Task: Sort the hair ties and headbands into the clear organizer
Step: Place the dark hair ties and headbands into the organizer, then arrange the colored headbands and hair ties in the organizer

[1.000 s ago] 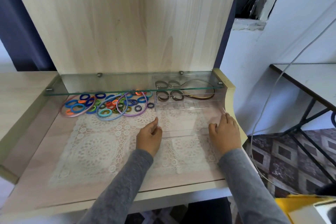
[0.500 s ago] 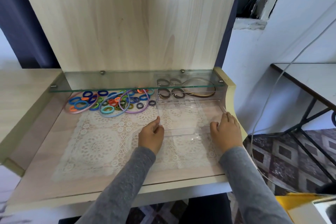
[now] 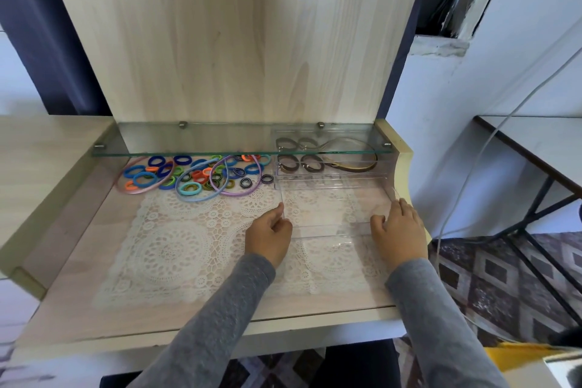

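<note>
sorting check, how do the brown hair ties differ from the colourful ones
The brown hair ties are one dull colour; the colourful hair ties are blue, orange, green and teal. The brown ones lie spaced apart inside the clear plastic organizer; the colourful ones are heaped loose left of it. Brown are few, colourful many. Both are small loops.

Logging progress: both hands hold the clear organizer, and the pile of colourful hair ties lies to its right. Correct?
No. The head view shows the pile of colourful hair ties to the left of the clear organizer, not its right. The left hand and right hand do both hold it.
</note>
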